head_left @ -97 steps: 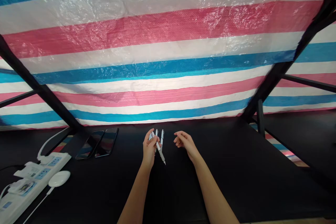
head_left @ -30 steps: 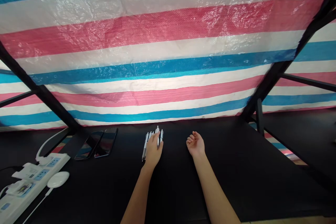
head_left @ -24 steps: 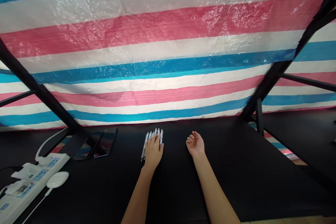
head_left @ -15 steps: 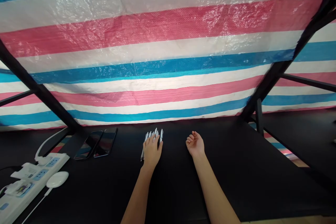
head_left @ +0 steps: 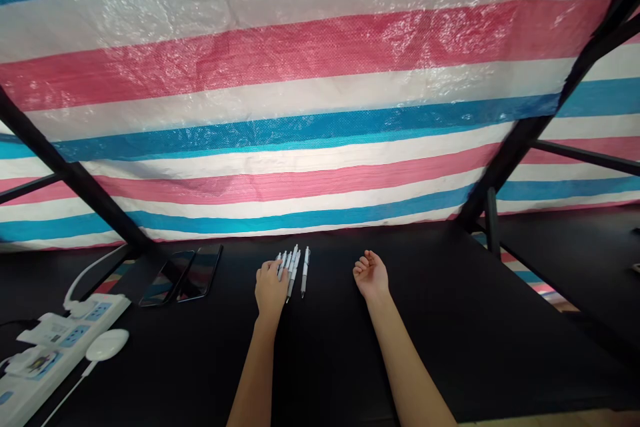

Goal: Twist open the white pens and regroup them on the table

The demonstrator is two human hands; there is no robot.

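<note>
My left hand (head_left: 271,289) lies palm down over the left side of a row of white pens (head_left: 294,269). Its fingers are slightly spread and bent, the thumb resting against the pens and covering the lower ends of those at the left. I cannot see any pen lifted. A single white pen with a grey grip (head_left: 305,271) lies a little apart at the row's right. Farther right, my right hand (head_left: 371,275) rests palm up on the black table (head_left: 330,347), fingers curled in and nothing visible in them.
Two dark phones, one a black phone (head_left: 201,272) and the other a left phone (head_left: 167,278), lie to the left. Nearer are a white power strip (head_left: 65,353) with plugs and a round white charger (head_left: 107,345). Striped sheeting (head_left: 300,93) and black frame bars (head_left: 505,167) stand behind.
My left hand has slid left off the right-hand pens, uncovering them and the separate pen, and its fingers are more bent. My right hand has stayed in place.
</note>
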